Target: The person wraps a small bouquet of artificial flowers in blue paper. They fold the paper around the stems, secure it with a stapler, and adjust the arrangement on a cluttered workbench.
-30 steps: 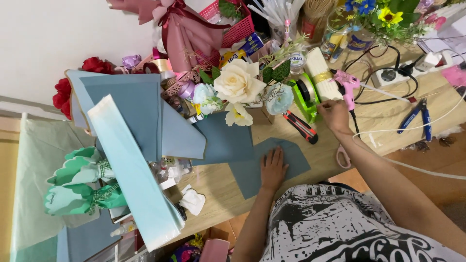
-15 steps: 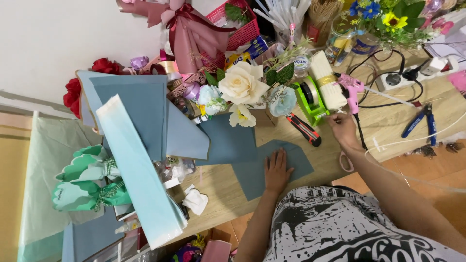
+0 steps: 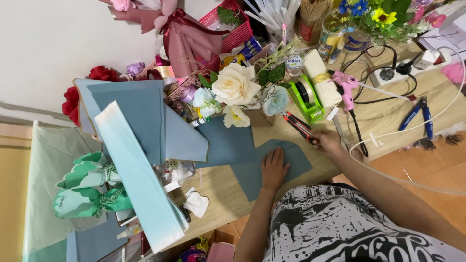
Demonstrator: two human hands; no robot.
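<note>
Paper is the thing in hand: a dusty-blue wrapping sheet (image 3: 286,157) lies flat on the wooden table (image 3: 218,182), below a cream artificial rose (image 3: 235,85). The left hand (image 3: 274,169) rests palm down on it, fingers together and slightly spread at the tips, pinning it in place. The right hand (image 3: 326,141) closes around the handle end of a red-and-black utility knife (image 3: 297,126), just beside the sheet's upper right edge and the green tape dispenser (image 3: 306,99). Such a sheet looks light, thin and floppy, likely to slide on the smooth wood and to crease or tear easily; it is best held flat under the palm, or lifted by an edge or corner.
</note>
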